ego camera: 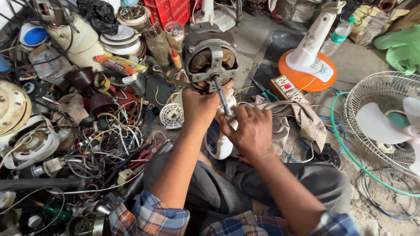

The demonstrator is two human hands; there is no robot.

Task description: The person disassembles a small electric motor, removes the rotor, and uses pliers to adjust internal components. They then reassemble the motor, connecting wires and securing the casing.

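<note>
Hands are seen at a fan motor [210,61], which is held above the lap, over a cluttered floor. The motor body is gripped from below by the left hand [199,107], fingers closed. Its steel shaft [222,97] is pinched by the right hand [249,129]. A grey cloth [297,118] lies just beside, near a white extension board [286,87].

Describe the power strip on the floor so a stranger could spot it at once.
Start at the white fan stand on its round orange base near the top right. Just left of that base, on the grey floor beside the crumpled beige cloth, lies the tan rectangular power strip. Its white sockets and small red switch set it apart from everything nearby.
</note>
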